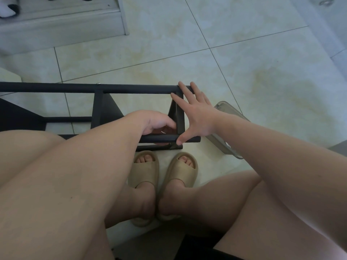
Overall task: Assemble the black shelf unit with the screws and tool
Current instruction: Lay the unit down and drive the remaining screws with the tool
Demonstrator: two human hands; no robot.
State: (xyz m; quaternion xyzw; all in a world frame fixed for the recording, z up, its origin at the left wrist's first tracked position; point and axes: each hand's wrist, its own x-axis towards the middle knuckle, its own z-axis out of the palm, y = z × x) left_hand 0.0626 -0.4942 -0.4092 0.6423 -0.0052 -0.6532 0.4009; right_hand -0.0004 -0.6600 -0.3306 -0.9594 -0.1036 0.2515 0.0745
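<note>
The black shelf unit point(131, 89) lies on its side on the tiled floor in front of my knees, its long tubes running left to right. My right hand point(195, 113) is spread flat over the frame's right end, fingertips on the far tube and thumb on the near tube. My left hand point(157, 123) reaches inside the frame beside the upright end panel point(177, 117), its fingers curled under the near tube point(159, 138); what they hold is hidden. A silver screw head point(98, 83) shows on the far tube. I cannot make out a tool.
A clear plastic container point(228, 128) lies on the floor just right of the frame, under my right wrist. My feet in tan slippers point(165, 177) rest below the frame. A pale low step or platform point(62, 25) sits far left, with dark items on it.
</note>
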